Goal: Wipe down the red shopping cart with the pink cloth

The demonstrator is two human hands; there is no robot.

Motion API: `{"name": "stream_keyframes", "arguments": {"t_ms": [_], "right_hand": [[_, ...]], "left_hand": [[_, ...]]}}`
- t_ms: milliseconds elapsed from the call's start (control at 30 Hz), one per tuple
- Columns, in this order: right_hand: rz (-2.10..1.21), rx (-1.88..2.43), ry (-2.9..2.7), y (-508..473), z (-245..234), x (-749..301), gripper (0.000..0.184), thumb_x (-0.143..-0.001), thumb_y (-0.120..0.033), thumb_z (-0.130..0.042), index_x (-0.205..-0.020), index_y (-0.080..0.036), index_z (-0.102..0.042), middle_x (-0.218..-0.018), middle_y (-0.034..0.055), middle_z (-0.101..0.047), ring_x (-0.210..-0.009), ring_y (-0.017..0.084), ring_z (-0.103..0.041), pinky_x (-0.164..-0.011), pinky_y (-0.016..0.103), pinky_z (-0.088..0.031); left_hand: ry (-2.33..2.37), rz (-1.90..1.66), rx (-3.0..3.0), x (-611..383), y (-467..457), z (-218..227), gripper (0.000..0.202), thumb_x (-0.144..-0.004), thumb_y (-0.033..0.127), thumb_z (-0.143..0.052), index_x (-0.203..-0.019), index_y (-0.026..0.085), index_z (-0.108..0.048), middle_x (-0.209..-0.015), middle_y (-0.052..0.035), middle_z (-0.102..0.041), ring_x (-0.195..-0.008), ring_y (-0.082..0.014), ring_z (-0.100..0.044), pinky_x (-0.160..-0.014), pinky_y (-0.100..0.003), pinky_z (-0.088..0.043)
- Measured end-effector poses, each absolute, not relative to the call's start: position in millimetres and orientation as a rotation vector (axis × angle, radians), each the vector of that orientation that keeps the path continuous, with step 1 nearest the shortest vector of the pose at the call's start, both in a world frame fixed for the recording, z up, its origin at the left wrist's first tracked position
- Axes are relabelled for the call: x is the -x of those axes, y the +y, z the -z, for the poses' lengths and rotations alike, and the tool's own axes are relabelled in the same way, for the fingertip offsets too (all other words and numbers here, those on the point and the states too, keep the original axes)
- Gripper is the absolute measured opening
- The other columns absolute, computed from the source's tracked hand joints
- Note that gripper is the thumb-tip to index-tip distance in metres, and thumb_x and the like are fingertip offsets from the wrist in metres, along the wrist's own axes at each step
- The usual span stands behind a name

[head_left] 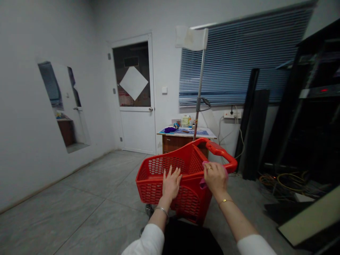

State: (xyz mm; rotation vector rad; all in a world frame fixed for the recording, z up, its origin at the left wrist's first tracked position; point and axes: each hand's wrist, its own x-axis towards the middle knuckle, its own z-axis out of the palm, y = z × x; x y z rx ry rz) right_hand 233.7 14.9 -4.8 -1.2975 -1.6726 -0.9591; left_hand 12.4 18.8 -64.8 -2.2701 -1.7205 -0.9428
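A small red plastic shopping cart stands right in front of me, its basket pierced with rows of holes. My left hand lies on the near rim of the basket with the fingers stretched out and apart. In my right hand is a bunched pink cloth, pressed against the rim just below the red push handle. Part of the cloth is hidden under my fingers. A grey pole with a white flag rises behind the handle.
Behind the cart is a wooden desk with a purple cloth and several small items on top. A white door is at the back left. On the right are black panels, loose cables and a leaning board.
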Motion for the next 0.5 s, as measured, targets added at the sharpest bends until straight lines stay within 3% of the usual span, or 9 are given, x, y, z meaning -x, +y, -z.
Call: {"name": "stream_keyframes", "arguments": {"t_ms": [200, 500], "right_hand": [[0.868, 1.151, -1.836, 4, 28, -173, 0.022, -0.092, -0.019, -0.046, -0.100, -0.020, -0.066, -0.092, 0.0078, -0.065, -0.096, 0.020, -0.052, -0.091, 0.036, -0.036], [0.879, 1.228, -1.769, 20, -17, -280, 0.021, -0.092, -0.025, -0.050, -0.094, -0.018, -0.070, -0.090, 0.0065, -0.067, -0.088, 0.017, -0.053, -0.082, 0.030, -0.039]], "left_hand": [[-1.726, 0.929, 2.292, -7, 22, 67, 0.041, -0.102, 0.038, -0.033, -0.140, 0.033, -0.047, -0.145, 0.0024, -0.050, -0.146, -0.0210, -0.024, -0.117, -0.050, -0.024], [-1.716, 0.968, 2.289, -3, 25, 71, 0.041, -0.102, 0.039, -0.034, -0.141, 0.032, -0.046, -0.145, 0.0026, -0.049, -0.146, -0.0208, -0.022, -0.116, -0.047, -0.026]]}}
